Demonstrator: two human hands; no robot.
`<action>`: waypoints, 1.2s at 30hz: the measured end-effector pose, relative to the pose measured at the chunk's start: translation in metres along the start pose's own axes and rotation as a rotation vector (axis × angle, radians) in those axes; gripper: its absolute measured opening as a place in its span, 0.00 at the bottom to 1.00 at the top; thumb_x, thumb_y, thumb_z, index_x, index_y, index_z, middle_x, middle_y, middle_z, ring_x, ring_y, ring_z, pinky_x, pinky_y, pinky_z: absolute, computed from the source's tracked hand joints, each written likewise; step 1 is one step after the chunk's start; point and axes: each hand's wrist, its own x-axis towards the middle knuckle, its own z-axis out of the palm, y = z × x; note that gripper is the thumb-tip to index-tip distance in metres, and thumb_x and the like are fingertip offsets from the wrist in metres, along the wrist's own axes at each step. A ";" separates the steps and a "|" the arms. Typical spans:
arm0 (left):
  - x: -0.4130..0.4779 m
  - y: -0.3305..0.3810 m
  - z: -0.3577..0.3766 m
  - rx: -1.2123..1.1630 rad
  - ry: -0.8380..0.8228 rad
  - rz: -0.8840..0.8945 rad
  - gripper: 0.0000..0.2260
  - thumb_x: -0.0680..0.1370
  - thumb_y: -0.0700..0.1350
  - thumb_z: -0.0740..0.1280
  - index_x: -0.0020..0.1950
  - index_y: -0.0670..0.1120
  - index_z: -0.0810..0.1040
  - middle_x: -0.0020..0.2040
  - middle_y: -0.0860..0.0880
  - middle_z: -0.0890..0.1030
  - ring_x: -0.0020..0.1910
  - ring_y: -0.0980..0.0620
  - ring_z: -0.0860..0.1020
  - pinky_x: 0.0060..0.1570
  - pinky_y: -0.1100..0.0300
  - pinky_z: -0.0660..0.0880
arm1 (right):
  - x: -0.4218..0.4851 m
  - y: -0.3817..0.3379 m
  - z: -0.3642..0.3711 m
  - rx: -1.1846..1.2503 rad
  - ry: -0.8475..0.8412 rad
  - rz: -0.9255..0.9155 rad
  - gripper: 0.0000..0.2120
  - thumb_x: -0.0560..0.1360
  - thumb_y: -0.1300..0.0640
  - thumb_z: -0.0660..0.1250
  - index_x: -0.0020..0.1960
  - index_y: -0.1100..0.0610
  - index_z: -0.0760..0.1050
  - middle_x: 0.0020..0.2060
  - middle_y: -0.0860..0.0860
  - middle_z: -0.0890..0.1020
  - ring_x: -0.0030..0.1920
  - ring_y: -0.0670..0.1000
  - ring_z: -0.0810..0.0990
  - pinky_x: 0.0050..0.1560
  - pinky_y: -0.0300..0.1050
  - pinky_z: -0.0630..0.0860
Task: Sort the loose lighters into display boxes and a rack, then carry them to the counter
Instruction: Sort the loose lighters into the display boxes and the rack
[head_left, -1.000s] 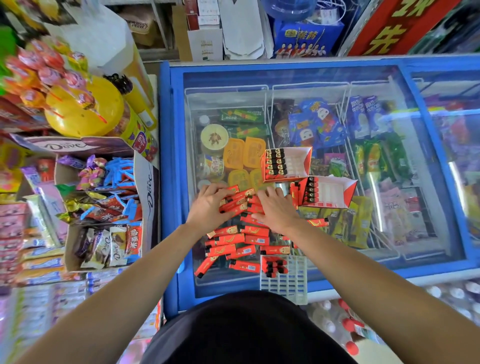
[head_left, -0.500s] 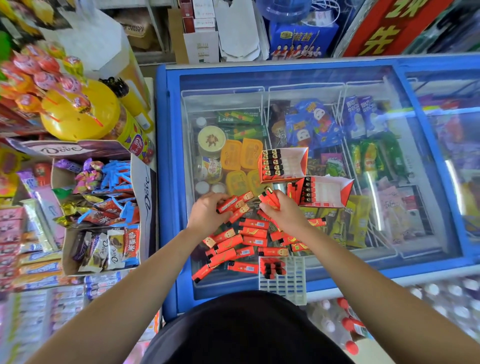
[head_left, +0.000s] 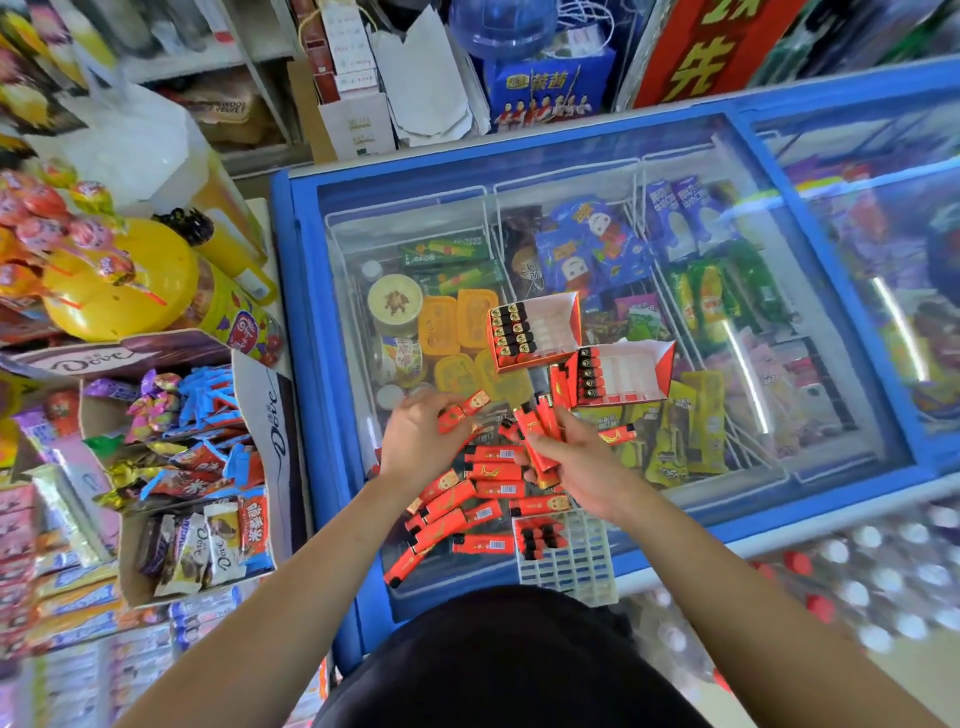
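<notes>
Now, with the left hand (head_left: 415, 441) pinching a lighter (head_left: 464, 411) above the loose pile (head_left: 488, 493) on the freezer lid (head_left: 810, 415), and the right hand (head_left: 579, 462) clamped round a bundle (head_left: 540, 428), squaring their ends first should ease slotting them into the display boxes (head_left: 623, 374).

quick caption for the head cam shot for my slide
Left hand and right hand grip red lighters above a loose pile on a freezer lid, near two display boxes and a rack
</notes>
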 end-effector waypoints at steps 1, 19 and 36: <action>-0.001 0.011 -0.001 -0.054 -0.009 -0.018 0.12 0.76 0.51 0.71 0.58 0.49 0.84 0.49 0.54 0.83 0.49 0.57 0.79 0.47 0.61 0.77 | -0.001 0.003 -0.001 -0.077 0.012 -0.050 0.10 0.79 0.63 0.66 0.61 0.57 0.75 0.53 0.64 0.82 0.46 0.57 0.82 0.43 0.51 0.79; 0.002 0.078 0.004 -0.507 -0.421 -0.290 0.02 0.77 0.42 0.73 0.44 0.48 0.85 0.41 0.50 0.85 0.38 0.52 0.84 0.47 0.53 0.82 | -0.025 0.008 -0.017 -0.328 0.078 -0.235 0.18 0.74 0.63 0.74 0.61 0.52 0.75 0.44 0.57 0.84 0.43 0.63 0.84 0.40 0.49 0.81; 0.003 0.083 0.007 -0.562 -0.367 -0.302 0.12 0.75 0.43 0.76 0.54 0.38 0.82 0.41 0.45 0.85 0.37 0.51 0.84 0.41 0.61 0.82 | -0.036 0.005 -0.022 -0.160 0.096 -0.202 0.15 0.76 0.64 0.72 0.61 0.57 0.75 0.47 0.65 0.82 0.38 0.57 0.81 0.33 0.43 0.76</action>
